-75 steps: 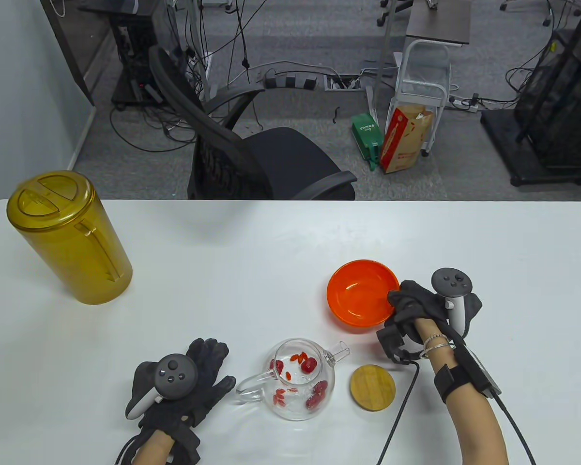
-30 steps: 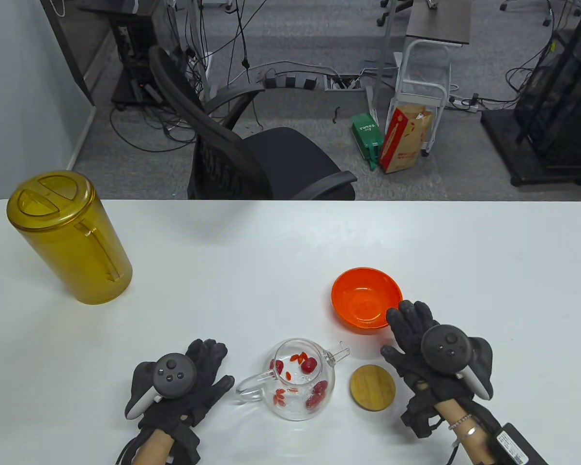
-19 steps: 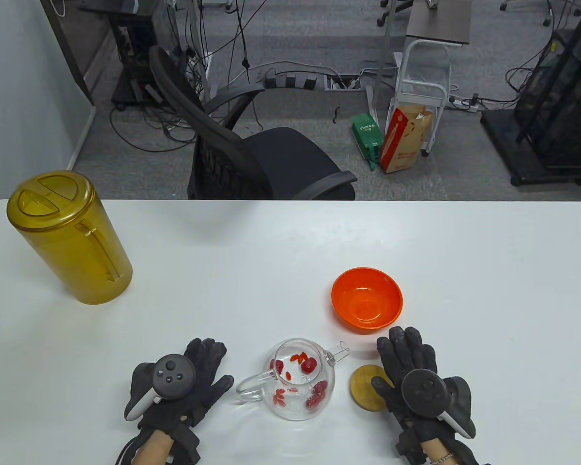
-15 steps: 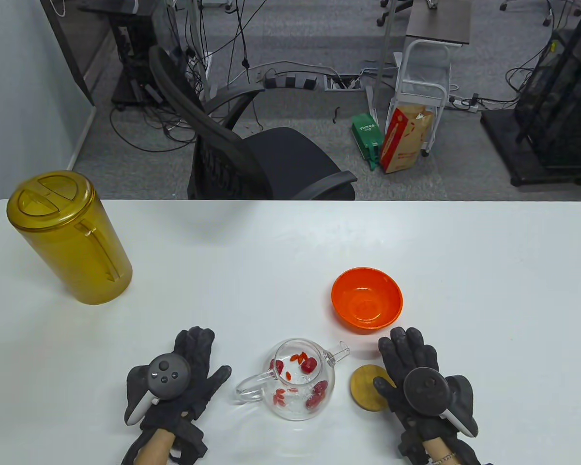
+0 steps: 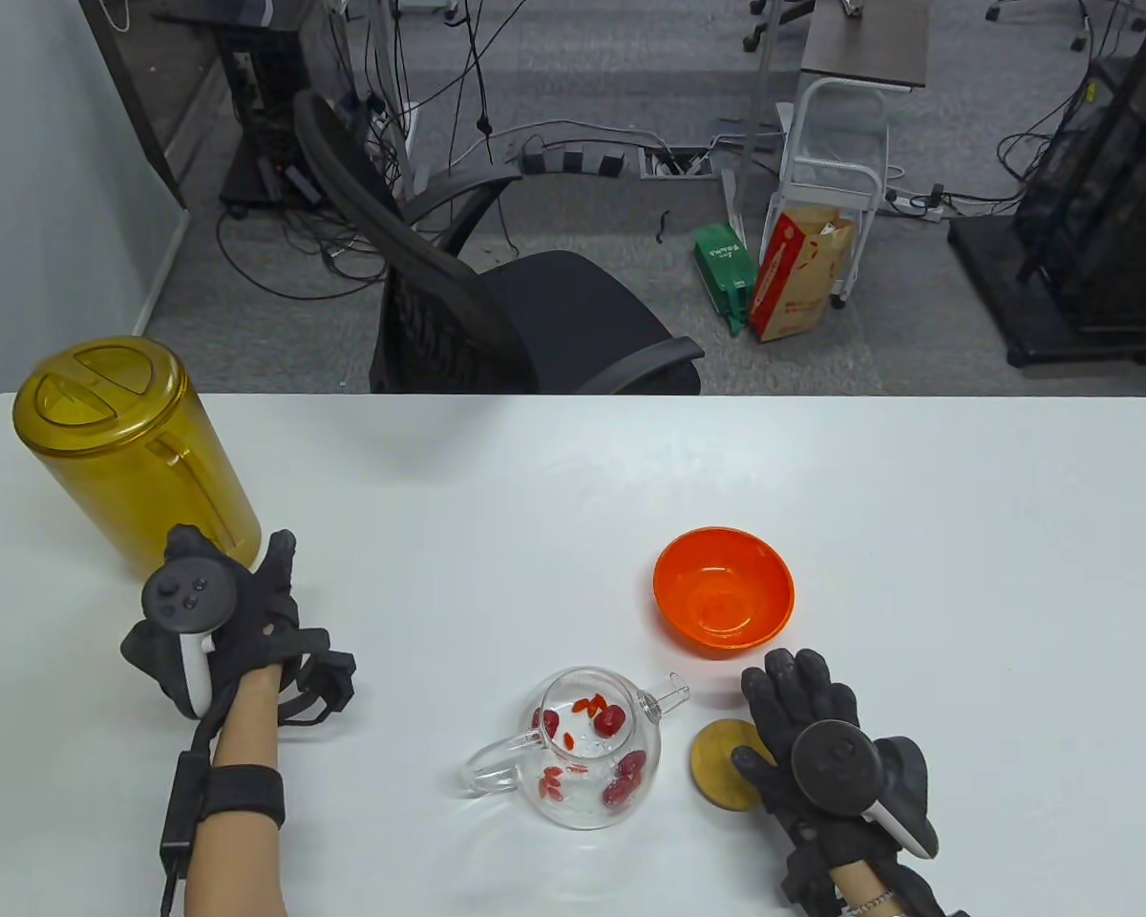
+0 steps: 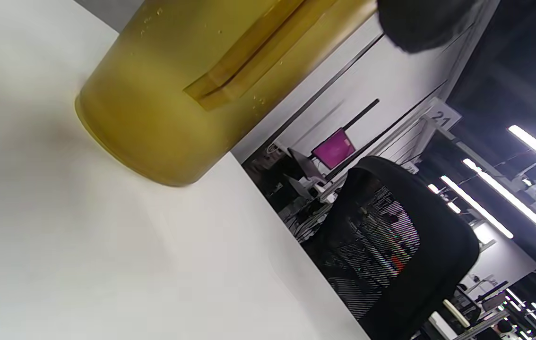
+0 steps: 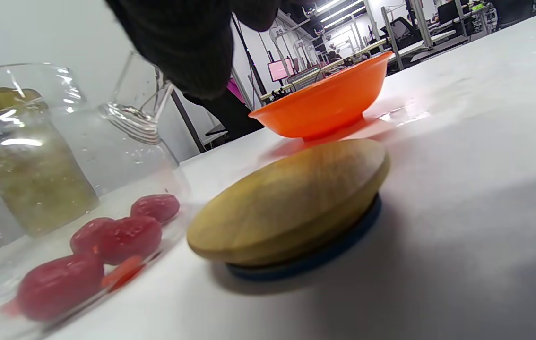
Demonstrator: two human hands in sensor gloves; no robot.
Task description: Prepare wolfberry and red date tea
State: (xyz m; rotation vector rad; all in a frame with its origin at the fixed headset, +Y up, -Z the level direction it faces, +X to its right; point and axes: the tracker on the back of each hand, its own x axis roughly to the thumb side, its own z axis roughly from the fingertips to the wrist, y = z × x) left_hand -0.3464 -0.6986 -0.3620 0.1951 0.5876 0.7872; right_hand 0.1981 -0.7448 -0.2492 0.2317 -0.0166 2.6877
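Several red dates (image 5: 618, 761) and a scatter of wolfberries (image 5: 587, 708) are lying in the bottom of the glass teapot (image 5: 592, 747), which is standing uncovered on the counter (image 5: 573, 497) between the two hands, nearer the right one, its spout pointing toward the orange bowl (image 5: 723, 591) and its clear handle toward the left hand (image 5: 220, 616). No water is showing in the pot, so filling it looks to be the step in hand. That water is probably sitting in the amber pitcher (image 5: 134, 468), lidded and upright just beyond the left hand, whose fingers are spreading open right at the pitcher's base without clearly touching it; the left wrist view is showing the molded handle strip (image 6: 244, 56) running up the wall, and that is the place to take hold. A full pitcher this size will likely be heavy and its smooth plastic a little slick, so a whole-hand wrap round the handle seems wiser than a fingertip pinch. The teapot is thin glass, light and fragile, best steadied by its loop handle while pouring. The right hand (image 5: 821, 735) is lying flat with fingers spread, thumb side partly covering the round wooden lid (image 5: 721, 764) just beside the pot; it is gripping nothing. The bowl just beyond its fingertips looks empty.
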